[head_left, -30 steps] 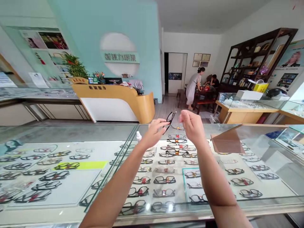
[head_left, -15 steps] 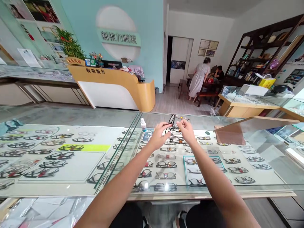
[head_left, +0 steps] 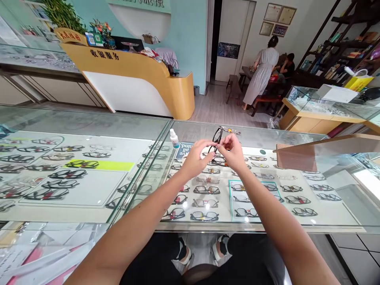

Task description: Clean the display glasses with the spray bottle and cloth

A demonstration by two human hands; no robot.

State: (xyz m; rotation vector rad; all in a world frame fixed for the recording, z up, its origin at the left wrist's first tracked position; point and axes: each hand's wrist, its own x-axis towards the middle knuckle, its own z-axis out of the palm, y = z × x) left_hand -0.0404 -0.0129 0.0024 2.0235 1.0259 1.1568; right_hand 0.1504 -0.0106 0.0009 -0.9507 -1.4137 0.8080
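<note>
Above the glass counter I hold a pair of dark-framed eyeglasses (head_left: 217,135), turned on edge with one lens upward. My left hand (head_left: 198,157) is closed on the frame, thumb below and fingers above. My right hand (head_left: 232,152) is closed too, its thumb and fingertips pinching the frame near the middle, close to my left fingertips. The lower part of the eyeglasses is partly hidden by my fingers. Left of my hands a small white bottle (head_left: 174,139) stands on the counter, beside a blue printed card or cloth (head_left: 184,147).
The glass display counter (head_left: 166,226) holds rows of eyeglasses beneath its top. A brown wooden board (head_left: 297,156) lies to the right. Plastic-wrapped papers (head_left: 44,253) are at lower left. Beyond are a reception desk (head_left: 178,95) and a person (head_left: 263,73) standing by a table.
My view has tilted downward. My right hand has closed in on the eyeglasses and now touches the frame near my left fingers; before, it was a little apart to the right.
</note>
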